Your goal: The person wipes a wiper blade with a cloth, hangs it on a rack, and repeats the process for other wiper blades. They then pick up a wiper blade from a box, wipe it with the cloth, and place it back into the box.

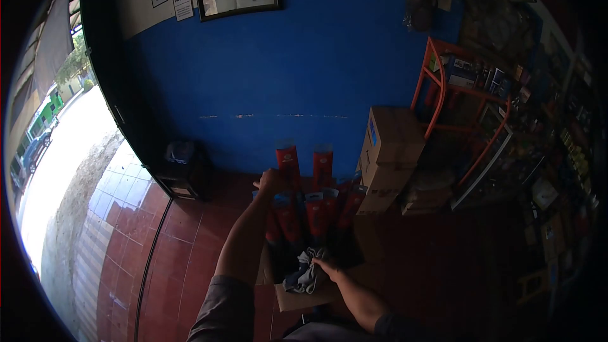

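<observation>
My left hand [272, 181] reaches forward to the left edge of an upright red package [287, 161]. Its fingers look curled there, with one sticking out to the left; the package partly hides the grip. A crumpled grey cloth [305, 273] is bunched in my right hand [325, 268], close to my body. Below the cloth is an open cardboard box [297, 301], its near flap folded outward. More red packages with pale hang-tab tops, such as the red package [315, 214], stand upright in a cluster beyond the cloth. Another red package [323, 163] rises at the back.
Stacked cardboard cartons [389, 145] stand right of the packages, beside an orange metal rack [437, 82] with goods. A dark small stand [183, 174] is by the open doorway at left. The blue wall [266, 69] rises behind; red tiles [183, 259] cover the floor.
</observation>
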Action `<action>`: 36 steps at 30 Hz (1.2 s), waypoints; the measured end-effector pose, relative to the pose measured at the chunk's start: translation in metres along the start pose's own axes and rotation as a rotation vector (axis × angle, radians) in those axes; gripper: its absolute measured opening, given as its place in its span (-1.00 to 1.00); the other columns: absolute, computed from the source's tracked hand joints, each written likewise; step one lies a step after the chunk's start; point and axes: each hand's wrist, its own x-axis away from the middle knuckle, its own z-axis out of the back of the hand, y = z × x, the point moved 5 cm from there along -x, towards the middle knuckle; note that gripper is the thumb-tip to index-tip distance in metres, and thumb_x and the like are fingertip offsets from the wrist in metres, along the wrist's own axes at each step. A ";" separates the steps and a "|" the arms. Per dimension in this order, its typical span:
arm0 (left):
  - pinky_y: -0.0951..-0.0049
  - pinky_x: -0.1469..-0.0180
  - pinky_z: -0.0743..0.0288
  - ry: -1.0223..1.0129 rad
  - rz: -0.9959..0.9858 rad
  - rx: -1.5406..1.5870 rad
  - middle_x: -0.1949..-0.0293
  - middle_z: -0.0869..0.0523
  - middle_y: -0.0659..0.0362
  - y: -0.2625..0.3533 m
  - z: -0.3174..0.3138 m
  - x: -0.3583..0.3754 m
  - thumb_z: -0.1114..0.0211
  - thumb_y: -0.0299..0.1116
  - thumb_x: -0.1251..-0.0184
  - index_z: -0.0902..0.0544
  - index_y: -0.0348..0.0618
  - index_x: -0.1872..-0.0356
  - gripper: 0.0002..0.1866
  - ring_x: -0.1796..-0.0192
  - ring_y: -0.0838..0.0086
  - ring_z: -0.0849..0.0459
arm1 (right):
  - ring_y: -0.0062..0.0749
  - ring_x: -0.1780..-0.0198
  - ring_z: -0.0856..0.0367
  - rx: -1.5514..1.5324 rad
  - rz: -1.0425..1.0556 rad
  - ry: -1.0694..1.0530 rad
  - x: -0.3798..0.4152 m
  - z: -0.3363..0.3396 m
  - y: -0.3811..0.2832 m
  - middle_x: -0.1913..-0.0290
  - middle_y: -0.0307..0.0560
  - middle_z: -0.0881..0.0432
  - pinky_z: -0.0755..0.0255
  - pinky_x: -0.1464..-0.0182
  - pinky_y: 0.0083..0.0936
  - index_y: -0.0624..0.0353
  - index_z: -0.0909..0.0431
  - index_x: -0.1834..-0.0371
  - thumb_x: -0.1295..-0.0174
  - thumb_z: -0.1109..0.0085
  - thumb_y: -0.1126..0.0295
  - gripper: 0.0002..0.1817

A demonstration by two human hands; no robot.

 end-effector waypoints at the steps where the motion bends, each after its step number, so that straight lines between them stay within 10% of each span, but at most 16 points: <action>1: -0.07 -0.14 -0.59 -0.036 -0.191 -0.007 0.13 -0.82 -0.09 0.005 0.010 -0.008 -0.51 0.19 -0.07 -0.76 -0.08 -0.01 -0.38 0.01 -0.03 -0.79 | -0.28 -0.21 -0.59 0.002 -0.005 -0.011 0.001 0.000 -0.003 -0.21 -0.02 -0.63 -0.45 -0.27 -0.33 0.25 -0.53 -0.30 -0.11 -0.53 0.13 -0.28; 5: 0.02 0.11 -0.64 0.119 -0.483 -0.009 0.27 -0.79 -0.13 0.033 0.118 -0.003 -0.31 0.24 -0.30 -0.76 -0.15 0.27 -0.44 0.15 -0.08 -0.77 | -0.32 -0.08 -0.64 -0.035 -0.057 -0.026 0.000 -0.002 0.003 -0.05 -0.06 -0.70 -0.47 -0.17 -0.37 0.17 -0.67 -0.08 -0.08 -0.52 0.12 -0.46; 7: 0.35 0.25 -0.70 0.009 -0.363 0.225 0.32 -0.81 0.06 0.052 0.205 0.009 -0.56 -0.01 -0.22 -0.76 -0.27 0.07 -0.50 0.31 0.44 -0.80 | -0.27 -0.16 -0.64 0.005 -0.151 0.019 -0.006 0.004 0.013 -0.17 -0.03 -0.67 -0.50 -0.21 -0.32 0.23 -0.60 -0.24 -0.09 -0.54 0.10 -0.32; 11: 0.27 -0.07 -0.69 0.463 -0.647 0.873 0.05 -0.78 0.02 0.108 0.393 0.093 -0.57 -0.06 -0.26 -0.67 -0.40 -0.11 -0.39 -0.01 0.34 -0.79 | -0.23 -0.24 -0.59 0.004 -0.128 -0.018 0.000 0.003 0.004 -0.23 0.01 -0.64 -0.43 -0.31 -0.33 0.24 -0.56 -0.31 -0.03 -0.56 0.04 -0.20; 17: 0.25 -0.04 -0.78 0.362 -0.508 0.806 0.07 -0.76 -0.12 0.107 0.311 0.091 -0.54 -0.05 -0.29 -0.62 -0.49 -0.09 -0.36 0.00 0.20 -0.81 | -0.21 -0.15 -0.60 -0.021 -0.110 0.052 0.004 0.005 0.008 -0.12 0.00 -0.66 -0.48 -0.23 -0.26 0.19 -0.60 -0.20 -0.02 -0.54 0.07 -0.31; 26: 0.18 -0.12 -0.75 0.646 -0.583 1.309 -0.05 -0.72 -0.11 0.089 0.367 0.148 -0.43 -0.27 -0.42 -0.53 -0.39 -0.14 -0.54 -0.05 0.17 -0.79 | -0.28 -0.04 -0.64 -0.021 -0.006 0.076 0.012 0.004 0.005 0.02 -0.05 -0.70 -0.52 -0.15 -0.30 0.10 -0.69 0.02 -0.06 -0.51 0.10 -0.53; 31: 0.14 -0.09 -0.75 0.544 -0.527 1.573 -0.10 -0.68 -0.13 0.033 0.287 0.162 -0.31 -0.42 -0.48 -0.40 -0.32 -0.23 -0.58 -0.03 0.15 -0.79 | -0.27 -0.14 -0.60 -0.157 -0.094 -0.005 0.021 0.012 0.010 -0.14 -0.05 -0.65 -0.47 -0.22 -0.31 0.15 -0.58 -0.24 -0.08 -0.49 0.08 -0.34; 36: 0.17 0.08 -0.75 0.342 -0.379 1.207 0.04 -0.70 -0.03 0.003 0.193 0.202 -0.18 -0.38 -0.54 -0.35 -0.22 -0.21 -0.66 0.07 0.20 -0.80 | -0.20 -0.21 -0.55 -0.292 -0.035 0.175 0.104 0.041 -0.019 -0.18 0.02 -0.61 -0.46 -0.27 -0.21 0.12 -0.58 -0.24 0.01 -0.49 -0.02 -0.26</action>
